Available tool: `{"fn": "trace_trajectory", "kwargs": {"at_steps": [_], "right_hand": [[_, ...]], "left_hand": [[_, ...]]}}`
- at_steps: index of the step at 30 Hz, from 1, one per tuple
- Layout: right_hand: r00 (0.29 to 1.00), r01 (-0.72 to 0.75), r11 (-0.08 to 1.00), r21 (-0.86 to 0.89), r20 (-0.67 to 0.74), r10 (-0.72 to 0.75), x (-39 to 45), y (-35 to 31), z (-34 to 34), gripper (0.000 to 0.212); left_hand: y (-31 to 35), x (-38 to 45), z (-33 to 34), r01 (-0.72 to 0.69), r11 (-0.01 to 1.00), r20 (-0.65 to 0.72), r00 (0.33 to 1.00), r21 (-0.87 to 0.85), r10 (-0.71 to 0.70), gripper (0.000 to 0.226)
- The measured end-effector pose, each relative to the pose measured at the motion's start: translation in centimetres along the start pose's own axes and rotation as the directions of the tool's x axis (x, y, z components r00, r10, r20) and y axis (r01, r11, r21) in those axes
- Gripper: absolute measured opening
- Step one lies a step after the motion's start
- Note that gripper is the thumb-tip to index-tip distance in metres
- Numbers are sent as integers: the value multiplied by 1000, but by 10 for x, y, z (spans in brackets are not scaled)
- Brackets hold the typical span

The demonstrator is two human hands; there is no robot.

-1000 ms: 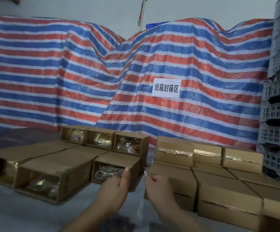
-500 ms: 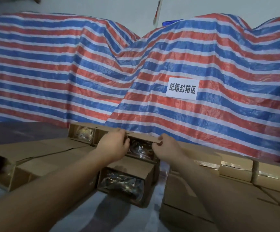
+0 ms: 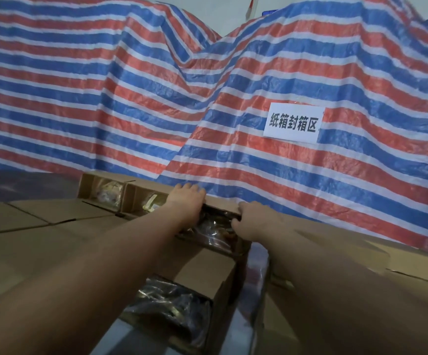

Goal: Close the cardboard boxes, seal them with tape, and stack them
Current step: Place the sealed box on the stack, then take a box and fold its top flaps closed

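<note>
Low in the frame's centre an open cardboard box (image 3: 202, 275) shows dark plastic-wrapped goods. Above it, mid-frame, the left hand (image 3: 186, 204) curls over the top edge of another open box (image 3: 220, 228), while the right hand (image 3: 252, 221) grips that box's right side. Behind hangs a striped tarp (image 3: 131, 98).

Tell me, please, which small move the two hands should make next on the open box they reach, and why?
Probably pull the box toward the body. Both hands, left and right, hold its top edge at arm's length, its open end shows plastic-wrapped contents, and no tape is in view, so closing looks easier nearer.
</note>
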State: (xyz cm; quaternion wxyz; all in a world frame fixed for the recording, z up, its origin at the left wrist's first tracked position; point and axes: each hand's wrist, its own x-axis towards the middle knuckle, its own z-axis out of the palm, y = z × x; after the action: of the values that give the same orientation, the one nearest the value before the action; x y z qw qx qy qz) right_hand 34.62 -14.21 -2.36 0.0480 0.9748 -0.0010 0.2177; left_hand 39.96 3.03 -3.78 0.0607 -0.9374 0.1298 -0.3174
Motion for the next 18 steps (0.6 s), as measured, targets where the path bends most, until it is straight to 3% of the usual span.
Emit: {"fn": "trace_trajectory", "kwargs": {"at_steps": [6, 13, 18], "right_hand": [[995, 47, 994, -99, -87, -55, 6, 0, 0, 3], [986, 65, 997, 32, -159, -59, -6, 5, -68, 9], [997, 49, 960, 275, 40, -62, -37, 4, -155, 22]], "left_hand": [[-1, 8, -2, -5, 995, -20, 1000, 96, 7, 32], [-16, 5, -89, 30, 1000, -76, 997, 3, -29, 19], [-30, -16, -172, 29, 987, -64, 997, -159, -39, 20]]}}
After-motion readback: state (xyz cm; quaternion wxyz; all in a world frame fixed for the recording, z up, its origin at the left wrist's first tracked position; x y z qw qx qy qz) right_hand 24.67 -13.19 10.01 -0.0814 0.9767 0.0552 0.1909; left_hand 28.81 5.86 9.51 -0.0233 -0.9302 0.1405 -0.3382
